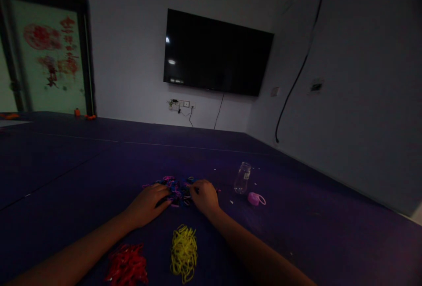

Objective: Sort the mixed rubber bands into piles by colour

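A loose pile of mixed blue, purple and pink rubber bands [178, 191] lies on the dark purple surface between my two hands. My left hand [150, 204] rests at the pile's left edge, its thumb and fingers apart and touching the bands. At the right edge, my right hand [205, 196] bends down with curled fingers. Its fingertips are among the bands and partly hidden, so what they pinch cannot be made out. Nearer to me lie a heap of yellow rubber bands [183, 251] and a heap of red rubber bands [128, 265], the red one beside my left forearm.
Right of my right hand, a clear bottle [242, 179] stands without its cap. A pink cap with a loop [253, 198] lies beside it. White scraps dot the purple surface [82, 158]. A television [217, 53] hangs on the far wall, and a black cable [296, 79] runs down the right wall.
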Demonstrator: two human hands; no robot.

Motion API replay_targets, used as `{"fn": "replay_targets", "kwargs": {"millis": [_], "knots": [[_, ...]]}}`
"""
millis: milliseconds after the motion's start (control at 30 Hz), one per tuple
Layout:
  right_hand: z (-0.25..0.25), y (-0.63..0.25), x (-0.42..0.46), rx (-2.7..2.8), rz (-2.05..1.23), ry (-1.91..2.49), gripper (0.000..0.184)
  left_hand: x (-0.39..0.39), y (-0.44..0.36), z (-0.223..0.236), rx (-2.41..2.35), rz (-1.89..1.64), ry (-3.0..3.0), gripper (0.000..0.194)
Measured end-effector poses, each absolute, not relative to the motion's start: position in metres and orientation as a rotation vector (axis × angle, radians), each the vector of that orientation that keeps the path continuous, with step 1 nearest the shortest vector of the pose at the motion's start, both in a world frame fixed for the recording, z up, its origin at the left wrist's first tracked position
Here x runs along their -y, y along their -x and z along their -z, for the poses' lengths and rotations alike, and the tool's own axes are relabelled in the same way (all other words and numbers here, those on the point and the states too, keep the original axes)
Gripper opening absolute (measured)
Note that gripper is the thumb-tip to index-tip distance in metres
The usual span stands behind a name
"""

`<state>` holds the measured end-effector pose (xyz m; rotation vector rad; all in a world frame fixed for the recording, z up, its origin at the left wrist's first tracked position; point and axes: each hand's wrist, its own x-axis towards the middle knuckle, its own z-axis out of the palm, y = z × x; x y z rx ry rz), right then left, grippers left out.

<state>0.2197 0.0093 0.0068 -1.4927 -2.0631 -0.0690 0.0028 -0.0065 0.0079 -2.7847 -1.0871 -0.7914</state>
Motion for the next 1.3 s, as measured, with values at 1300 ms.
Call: {"fn": "replay_targets", "kwargs": {"millis": [1300], "knots": [[0.001,-0.224,-0.019,2.049,-0.134,1.339,0.025,0.007,-0.004,-0.008,1.1,0.792,2.777,0.024]]}}
